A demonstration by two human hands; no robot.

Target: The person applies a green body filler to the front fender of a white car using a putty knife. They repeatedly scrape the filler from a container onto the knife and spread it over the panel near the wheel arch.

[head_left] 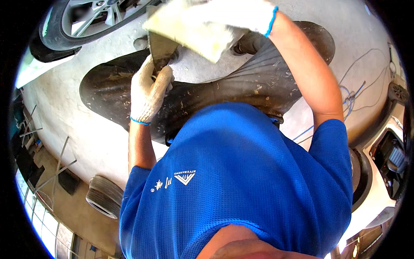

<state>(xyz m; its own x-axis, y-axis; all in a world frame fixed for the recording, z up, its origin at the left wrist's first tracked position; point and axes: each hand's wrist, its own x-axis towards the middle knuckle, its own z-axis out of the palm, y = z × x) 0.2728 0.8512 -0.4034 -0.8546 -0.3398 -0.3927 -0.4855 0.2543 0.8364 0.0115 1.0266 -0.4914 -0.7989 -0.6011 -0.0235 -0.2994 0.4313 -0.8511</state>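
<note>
My left hand (148, 93), in a white knit glove with a blue cuff, pinches the lower edge of a flat dark panel (161, 47) between thumb and fingers. The panel stands tilted between my knees. At the top, my right hand (241, 16), gloved the same way, holds a pale yellowish cloth (196, 34) over the panel's upper part. The cloth and the right glove are smeared by motion, so its fingers do not show clearly. Much of the panel's upper end is hidden behind the cloth.
A car wheel (97, 19) stands close at the upper left. Blue hose and thin cable (351, 97) lie on the floor at right. A loose tyre (105, 196) and a metal frame (60, 168) are at lower left; a white car body (371, 172) is at right.
</note>
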